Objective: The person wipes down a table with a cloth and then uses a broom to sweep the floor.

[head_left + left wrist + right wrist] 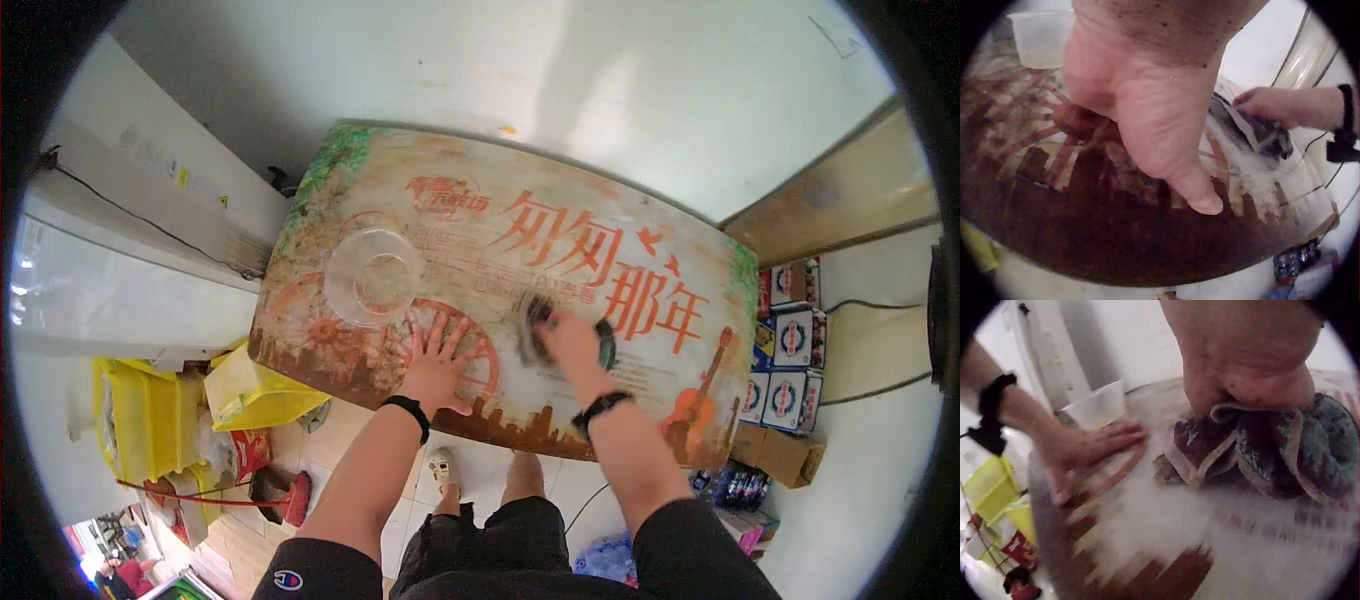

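A tabletop (470,155) printed with orange-red characters, a wheel, a skyline and a guitar lies before me. My left hand (438,360) rests flat on its near left part, fingers spread over the printed wheel. To the right of it, my right hand (572,345) grips a bunched dark rag (1272,450) with teal patches and pale edging, pressed on the surface. Its fingertips are hidden in the folds in the right wrist view, and the rag is blurred in the head view. Beyond my left hand stands a clear plastic tub (350,270) with a little liquid in it.
Yellow bins (145,420) and a red-handled brush (297,498) are on the floor at left. Stacked cartons (793,340) and packs of bottles (742,487) stand off the right edge. A white wall (640,90) runs behind the table.
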